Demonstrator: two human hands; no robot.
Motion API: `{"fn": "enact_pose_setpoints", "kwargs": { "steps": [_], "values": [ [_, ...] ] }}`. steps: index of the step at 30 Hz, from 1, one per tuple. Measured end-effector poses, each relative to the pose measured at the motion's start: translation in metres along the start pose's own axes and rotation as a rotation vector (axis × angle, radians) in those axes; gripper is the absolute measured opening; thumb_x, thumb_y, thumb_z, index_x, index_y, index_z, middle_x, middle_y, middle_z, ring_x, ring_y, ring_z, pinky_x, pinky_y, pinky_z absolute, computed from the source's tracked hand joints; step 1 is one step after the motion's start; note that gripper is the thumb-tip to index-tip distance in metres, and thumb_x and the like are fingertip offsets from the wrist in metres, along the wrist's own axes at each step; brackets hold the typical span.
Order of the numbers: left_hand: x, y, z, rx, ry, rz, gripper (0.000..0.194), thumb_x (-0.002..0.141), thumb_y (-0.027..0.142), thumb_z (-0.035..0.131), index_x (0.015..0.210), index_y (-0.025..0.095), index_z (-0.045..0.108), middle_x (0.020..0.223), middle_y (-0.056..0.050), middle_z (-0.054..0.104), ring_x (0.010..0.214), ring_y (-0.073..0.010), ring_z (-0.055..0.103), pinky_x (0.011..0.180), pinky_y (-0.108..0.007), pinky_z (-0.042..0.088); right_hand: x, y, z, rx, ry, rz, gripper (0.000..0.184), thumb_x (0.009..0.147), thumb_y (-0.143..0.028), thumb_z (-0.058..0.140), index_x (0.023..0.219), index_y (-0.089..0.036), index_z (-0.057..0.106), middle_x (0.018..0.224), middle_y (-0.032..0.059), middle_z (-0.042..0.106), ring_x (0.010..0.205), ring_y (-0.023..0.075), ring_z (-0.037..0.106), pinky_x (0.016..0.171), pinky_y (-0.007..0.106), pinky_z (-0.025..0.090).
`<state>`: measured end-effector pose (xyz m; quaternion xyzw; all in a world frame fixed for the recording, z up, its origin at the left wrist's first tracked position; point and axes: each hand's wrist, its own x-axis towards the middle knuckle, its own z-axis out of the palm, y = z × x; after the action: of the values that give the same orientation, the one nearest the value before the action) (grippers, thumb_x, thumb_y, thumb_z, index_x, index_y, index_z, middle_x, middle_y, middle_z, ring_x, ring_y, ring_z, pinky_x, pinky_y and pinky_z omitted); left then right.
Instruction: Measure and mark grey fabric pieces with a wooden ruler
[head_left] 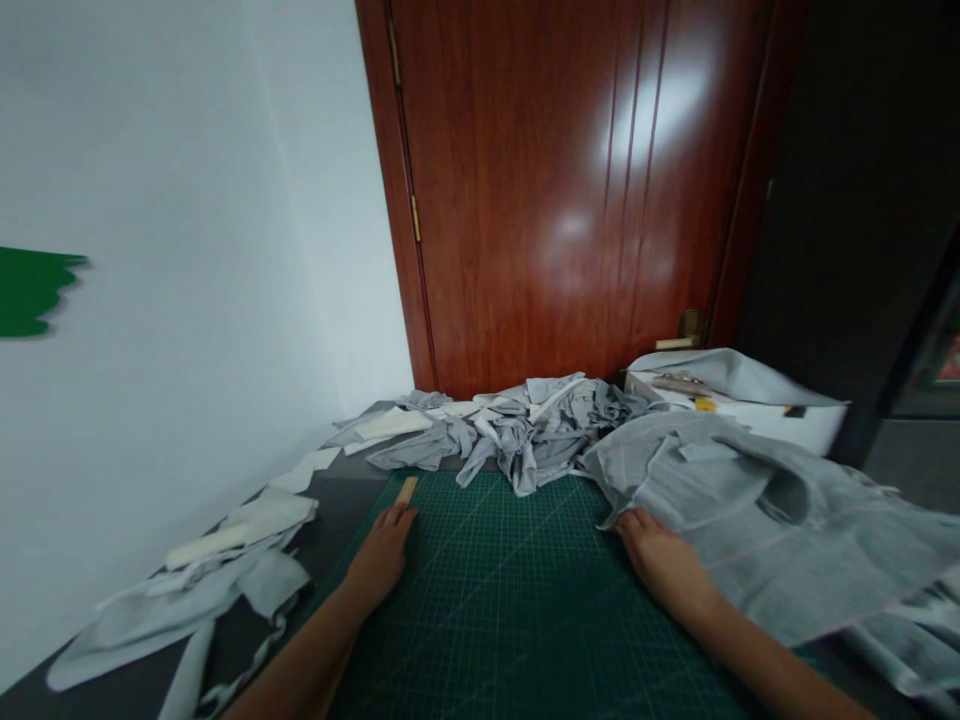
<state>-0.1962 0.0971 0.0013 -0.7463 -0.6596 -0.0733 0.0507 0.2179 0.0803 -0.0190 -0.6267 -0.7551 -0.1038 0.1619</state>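
A green gridded cutting mat (pixel 480 590) lies in front of me. Along its left side runs a narrow wooden strip (pixel 406 490), possibly a ruler; my left hand (pixel 382 555) has its fingers closed on it near the far end, and my forearm covers much of its length. At the mat's right side, my right hand (pixel 660 560) pinches the near left edge of a large grey cloth (pixel 780 550). This cloth is wrinkled, marked with faint lines, and spreads off to the right. The fingertips of my right hand are partly hidden.
Grey and white fabric scraps (pixel 525 430) are heaped behind the mat, with more scraps (pixel 225 570) at the left. A white box (pixel 810 425) with cloth over it stands at the back right. Beyond are a wooden door (pixel 540 200) and a white wall (pixel 187 200).
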Motion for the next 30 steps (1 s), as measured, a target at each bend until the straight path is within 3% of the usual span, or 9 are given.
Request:
{"fn": "enact_pose_setpoints", "kwargs": {
  "steps": [5,8,11,18,21,26,30],
  "values": [
    [0.020,-0.027,-0.007,0.082,-0.014,-0.069,0.065,0.072,-0.011,0.031,0.131,0.012,0.047,0.141,-0.013,0.043,0.131,-0.0201,0.039,0.109,-0.034,0.029,-0.003,0.003,0.009,0.089,0.074,-0.035,0.022,0.095,-0.021,0.037,0.090,-0.017,0.057,0.088,0.0075,0.065,0.072,0.0181,0.065,0.063,0.026,0.043],
    [0.031,-0.039,-0.013,0.153,0.032,-0.110,0.049,0.080,-0.004,0.032,0.122,0.011,0.054,0.127,-0.014,0.054,0.118,-0.0196,0.051,0.101,-0.032,0.037,-0.003,0.004,0.012,0.118,0.092,-0.022,0.019,0.093,-0.020,0.038,0.087,-0.017,0.056,0.081,0.0069,0.066,0.067,0.0182,0.065,0.059,0.026,0.041],
    [0.043,-0.042,-0.020,0.198,0.088,-0.139,0.036,0.089,0.007,0.029,0.110,0.008,0.058,0.112,-0.018,0.059,0.106,-0.0235,0.056,0.096,-0.037,0.040,0.000,0.002,0.013,0.143,0.064,-0.023,0.018,0.092,-0.018,0.038,0.085,-0.018,0.054,0.075,0.0065,0.067,0.064,0.0183,0.066,0.057,0.025,0.040],
    [0.094,-0.027,-0.026,0.173,0.158,-0.154,0.045,0.086,0.007,0.033,0.129,0.005,0.045,0.129,-0.022,0.050,0.119,-0.0274,0.049,0.099,-0.039,0.037,0.004,-0.008,-0.001,0.252,-0.052,-0.098,0.020,0.095,-0.020,0.035,0.091,-0.018,0.055,0.081,0.0068,0.068,0.071,0.0191,0.066,0.062,0.026,0.042],
    [0.118,-0.017,-0.022,0.115,0.135,-0.163,0.049,0.083,0.005,0.035,0.132,0.005,0.044,0.117,-0.022,0.058,0.110,-0.0289,0.056,0.091,-0.041,0.042,0.005,-0.011,-0.007,0.330,-0.046,-0.164,0.023,0.095,-0.019,0.033,0.093,-0.017,0.055,0.088,0.0070,0.066,0.078,0.0175,0.064,0.069,0.026,0.044],
    [0.140,-0.002,-0.026,-0.016,0.140,-0.161,0.035,0.076,0.001,0.039,0.100,0.009,0.064,0.091,-0.017,0.067,0.093,-0.0265,0.063,0.086,-0.038,0.044,0.007,-0.011,-0.012,0.377,-0.010,-0.152,0.024,0.092,-0.011,0.034,0.098,-0.014,0.057,0.098,0.0108,0.063,0.091,0.0196,0.060,0.082,0.029,0.045],
    [0.151,0.005,-0.055,-0.175,0.266,-0.195,0.026,0.076,0.006,0.041,0.086,0.014,0.063,0.088,-0.011,0.069,0.091,-0.0238,0.064,0.084,-0.032,0.046,0.010,-0.011,-0.010,0.382,-0.001,-0.155,0.027,0.091,-0.009,0.033,0.104,-0.011,0.056,0.103,0.0133,0.062,0.097,0.0212,0.058,0.089,0.034,0.044]
  ]
}}
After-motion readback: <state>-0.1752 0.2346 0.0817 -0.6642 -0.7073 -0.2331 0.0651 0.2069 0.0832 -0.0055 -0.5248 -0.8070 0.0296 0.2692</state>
